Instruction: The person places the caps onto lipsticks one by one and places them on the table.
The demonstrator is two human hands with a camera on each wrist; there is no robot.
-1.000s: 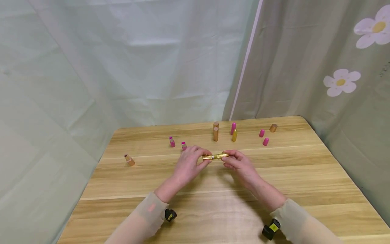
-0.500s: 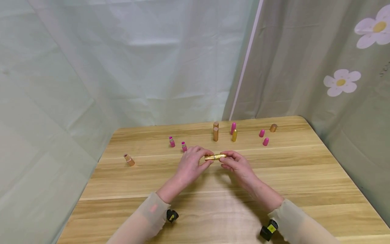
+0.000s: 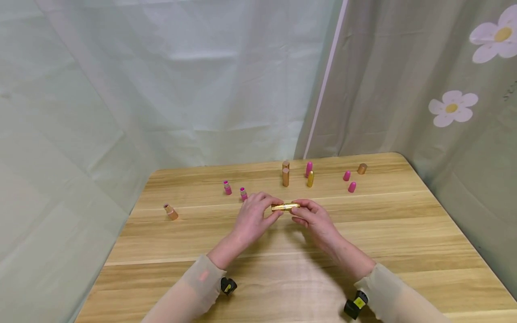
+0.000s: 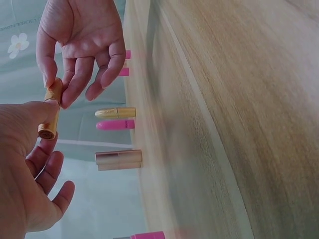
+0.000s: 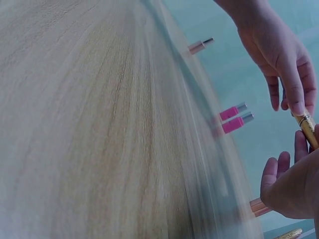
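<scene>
Between both hands, over the middle of the table, lies a gold lipstick tube (image 3: 285,207), held level. My left hand (image 3: 253,216) pinches its left end between thumb and fingers, and my right hand (image 3: 316,220) pinches the right end. In the left wrist view the gold lipstick (image 4: 51,107) shows its round base, with the left thumb across it. The two parts meet with no gap showing in the head view. Just beyond my left hand stands an uncapped pink lipstick base (image 3: 243,194).
Another pink base (image 3: 228,187) and a copper base (image 3: 171,211) stand to the left. Behind the hands are copper lipsticks (image 3: 286,177), a gold lipstick (image 3: 310,179) and a pink one (image 3: 308,168). Pink caps (image 3: 352,187) and a copper cap (image 3: 362,168) stand at the right on the wooden table (image 3: 404,233).
One second ago a narrow middle section showed between the lipstick's two gold parts. My right hand has moved left and the parts have come together. The last half second shows almost no change.
</scene>
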